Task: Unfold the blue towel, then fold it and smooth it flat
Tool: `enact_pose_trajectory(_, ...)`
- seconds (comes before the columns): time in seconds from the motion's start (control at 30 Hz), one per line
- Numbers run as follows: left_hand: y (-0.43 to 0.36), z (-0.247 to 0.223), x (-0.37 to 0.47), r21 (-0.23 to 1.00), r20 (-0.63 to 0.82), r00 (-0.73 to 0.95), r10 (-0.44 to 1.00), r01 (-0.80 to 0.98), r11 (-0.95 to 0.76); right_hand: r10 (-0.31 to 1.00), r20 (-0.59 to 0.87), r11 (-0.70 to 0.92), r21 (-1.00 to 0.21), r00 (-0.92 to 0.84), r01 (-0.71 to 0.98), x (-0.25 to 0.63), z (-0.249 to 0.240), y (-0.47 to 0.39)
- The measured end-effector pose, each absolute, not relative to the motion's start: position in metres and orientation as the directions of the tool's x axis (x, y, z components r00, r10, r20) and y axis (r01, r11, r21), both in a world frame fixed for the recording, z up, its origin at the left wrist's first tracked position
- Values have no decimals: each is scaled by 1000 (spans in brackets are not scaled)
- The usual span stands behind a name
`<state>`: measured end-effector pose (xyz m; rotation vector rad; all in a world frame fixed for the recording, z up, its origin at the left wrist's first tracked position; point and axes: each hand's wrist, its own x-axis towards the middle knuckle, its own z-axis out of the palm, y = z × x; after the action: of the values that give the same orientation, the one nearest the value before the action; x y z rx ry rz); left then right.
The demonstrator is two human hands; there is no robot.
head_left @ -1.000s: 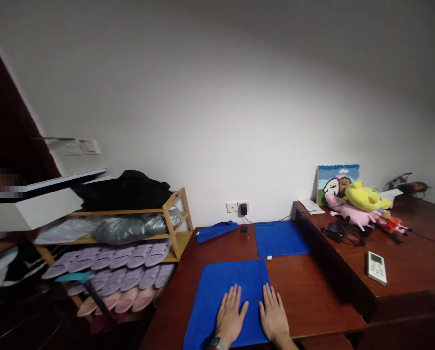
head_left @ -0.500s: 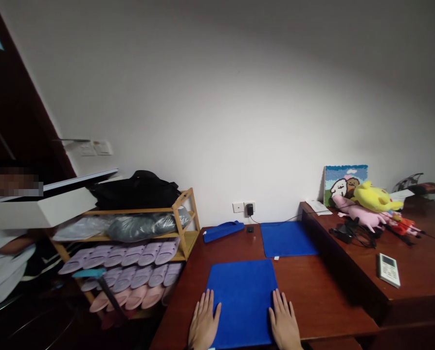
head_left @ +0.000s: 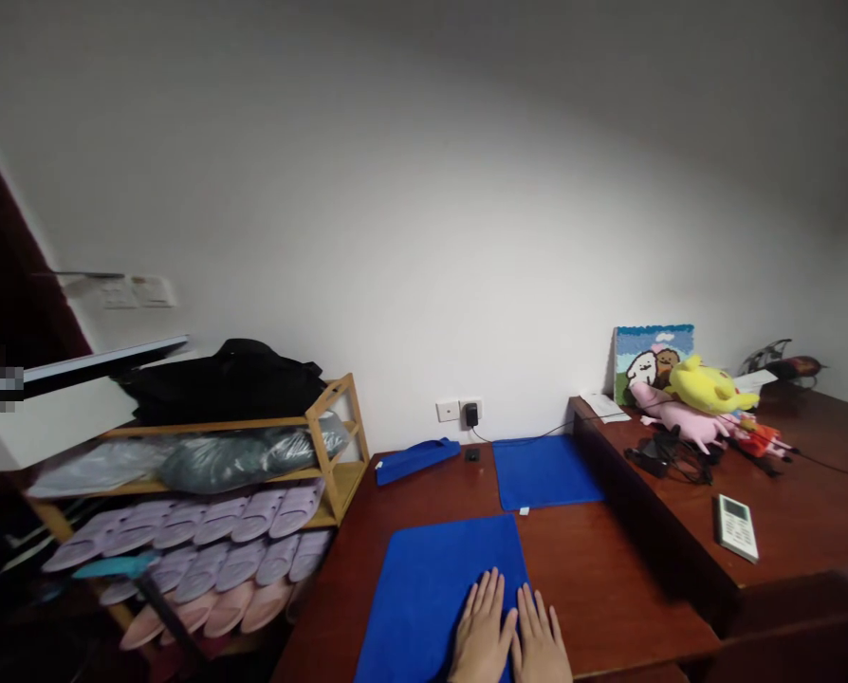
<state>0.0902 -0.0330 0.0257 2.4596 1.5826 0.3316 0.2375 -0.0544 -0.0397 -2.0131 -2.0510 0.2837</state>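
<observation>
Glossy reddish-brown wood forms the worktop (head_left: pixel 623 579) against a plain pale wall (head_left: pixel 388 209). On its near part lies a blue cloth (head_left: pixel 424 588), matte, flat and four-sided, its near edge cut off by the frame. The left hand (head_left: pixel 482 634) rests palm down on it, fingers extended; the right hand (head_left: pixel 539 640), also flat, lies beside it at the cloth's right edge. Both wrists are out of view.

Bare hands (head_left: pixel 482 636) (slender fingers (head_left: pixel 493 590)).
</observation>
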Motion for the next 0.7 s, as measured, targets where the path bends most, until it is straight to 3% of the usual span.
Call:
enact_pose_trajectory(0.1,-37,26,84,280,28,360,933,893,-353,999,40,27,-321,-15,947,240,-26,-61)
enact_pose_trajectory(0.33,-36,20,-56,116,-7,-68,998,991,68,998,-61,-30,-302,12,953,236,-10,-65)
enact_pose_trajectory(0.47,-36,6,-87,137,58,-66,996,989,57,991,-116,-92,-296,60,951,232,-3,-56)
enact_pose_trajectory(0.6,-35,-6,-86,160,88,-63,994,986,48,999,-18,-52,-320,48,946,229,25,-15)
enact_pose_trajectory(0.7,-32,-11,-88,174,90,-60,994,984,44,998,-32,-53,-315,45,947,230,46,28)
